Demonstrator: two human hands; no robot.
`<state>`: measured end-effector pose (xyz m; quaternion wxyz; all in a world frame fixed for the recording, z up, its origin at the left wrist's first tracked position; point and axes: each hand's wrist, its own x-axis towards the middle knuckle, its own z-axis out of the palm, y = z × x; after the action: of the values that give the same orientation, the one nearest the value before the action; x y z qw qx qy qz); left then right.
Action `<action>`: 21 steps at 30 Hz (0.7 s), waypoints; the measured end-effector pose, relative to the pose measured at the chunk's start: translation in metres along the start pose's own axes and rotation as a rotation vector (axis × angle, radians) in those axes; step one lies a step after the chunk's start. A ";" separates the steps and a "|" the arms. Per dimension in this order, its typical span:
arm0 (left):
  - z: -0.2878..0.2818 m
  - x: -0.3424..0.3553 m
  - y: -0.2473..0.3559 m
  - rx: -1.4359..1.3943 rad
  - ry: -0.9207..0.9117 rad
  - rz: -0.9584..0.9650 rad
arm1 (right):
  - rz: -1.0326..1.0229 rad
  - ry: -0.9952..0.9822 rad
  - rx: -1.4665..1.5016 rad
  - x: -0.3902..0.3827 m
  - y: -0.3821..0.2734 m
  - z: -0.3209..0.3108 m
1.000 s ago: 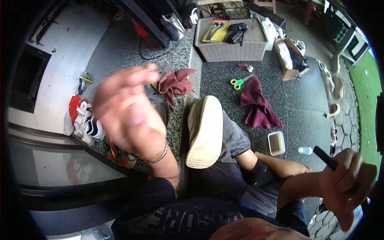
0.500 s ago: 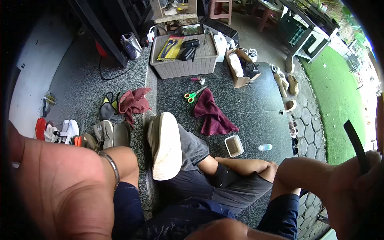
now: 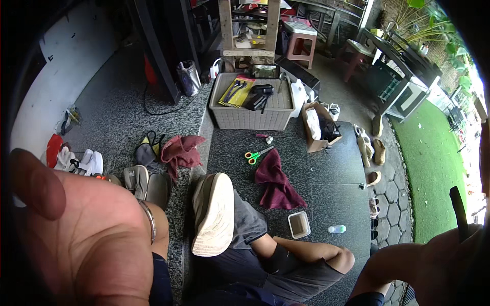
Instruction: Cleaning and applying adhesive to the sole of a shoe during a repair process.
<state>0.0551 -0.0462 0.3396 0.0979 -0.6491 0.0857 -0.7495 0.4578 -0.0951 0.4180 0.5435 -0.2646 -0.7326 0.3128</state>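
My left hand (image 3: 97, 224) is raised very close to the view at the lower left, palm showing, with a metal bracelet (image 3: 149, 222) at its wrist. Its thumb shows at the dark rim; the other fingers are hidden. At the far right my right hand (image 3: 449, 260) is raised beside a dark strap (image 3: 458, 211). Shadow hides its fingers, so a grip on the strap cannot be made out. Between my arms, a shoe (image 3: 214, 217) with a pale sole lies by my crossed legs, against grey cloth (image 3: 247, 217). Neither hand touches the shoe.
A maroon cloth (image 3: 275, 181), green-handled scissors (image 3: 258, 155), a clear tub (image 3: 299, 225) and a small bottle (image 3: 337, 229) lie on dark tiles. Behind stand a lidded grey bin (image 3: 255, 120) and a cardboard box (image 3: 317, 143). More shoes (image 3: 137, 181) line the left.
The view has tilted upward, so the floor things sit lower in it and more background shows. More of my left thumb has come into sight. Both hands stay raised at the sides.
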 end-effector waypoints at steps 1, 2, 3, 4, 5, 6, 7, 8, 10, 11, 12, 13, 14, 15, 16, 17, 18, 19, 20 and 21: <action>-0.004 0.000 -0.006 0.002 -0.013 -0.005 | 0.024 0.001 -0.015 0.006 0.001 0.001; -0.004 -0.001 -0.005 0.014 -0.024 -0.022 | 0.061 -0.008 -0.025 0.009 0.000 -0.002; -0.005 0.000 -0.006 0.023 -0.032 -0.031 | 0.089 -0.015 -0.041 0.013 -0.004 -0.005; -0.004 0.004 -0.008 0.028 -0.038 -0.029 | 0.108 -0.021 -0.062 0.019 -0.012 -0.008; -0.006 0.008 -0.016 0.021 -0.049 0.006 | 0.095 -0.012 -0.090 0.023 -0.015 -0.007; -0.008 0.015 -0.024 0.014 -0.061 0.052 | 0.070 -0.001 -0.120 0.026 -0.021 -0.006; -0.010 0.019 -0.039 0.002 -0.067 0.131 | 0.015 0.016 -0.162 0.031 -0.022 -0.004; -0.010 0.027 -0.054 -0.011 -0.071 0.222 | -0.051 0.036 -0.208 0.035 -0.025 -0.004; -0.015 0.046 -0.085 -0.031 -0.088 0.431 | -0.212 0.086 -0.291 0.041 -0.024 0.000; -0.019 0.057 -0.099 -0.039 -0.094 0.540 | -0.295 0.115 -0.333 0.043 -0.022 0.004; -0.020 0.066 -0.103 -0.035 -0.097 0.623 | -0.356 0.132 -0.368 0.041 -0.024 0.004; -0.022 0.072 -0.101 -0.029 -0.109 0.666 | -0.377 0.147 -0.388 0.037 -0.027 0.006; -0.022 0.075 -0.098 -0.020 -0.120 0.692 | -0.382 0.156 -0.404 0.032 -0.029 0.006; -0.023 0.076 -0.095 -0.012 -0.130 0.705 | -0.375 0.166 -0.420 0.026 -0.031 0.006; -0.024 0.076 -0.092 -0.006 -0.140 0.705 | -0.354 0.176 -0.435 0.020 -0.033 0.008; -0.024 0.071 -0.090 0.001 -0.149 0.696 | -0.325 0.182 -0.450 0.014 -0.033 0.009; -0.024 0.067 -0.089 0.006 -0.158 0.674 | -0.282 0.188 -0.462 0.007 -0.034 0.009; -0.023 0.063 -0.086 0.010 -0.170 0.638 | -0.226 0.191 -0.472 0.001 -0.037 0.010; -0.026 0.058 -0.086 0.009 -0.190 0.603 | -0.170 0.200 -0.475 -0.003 -0.033 0.014; -0.029 0.053 -0.086 0.009 -0.212 0.556 | -0.102 0.206 -0.475 -0.007 -0.031 0.018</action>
<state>0.0161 0.0230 0.4080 0.3106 -0.6751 0.2463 -0.6222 0.4406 -0.1240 0.4328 0.5528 -0.3777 -0.7389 0.0758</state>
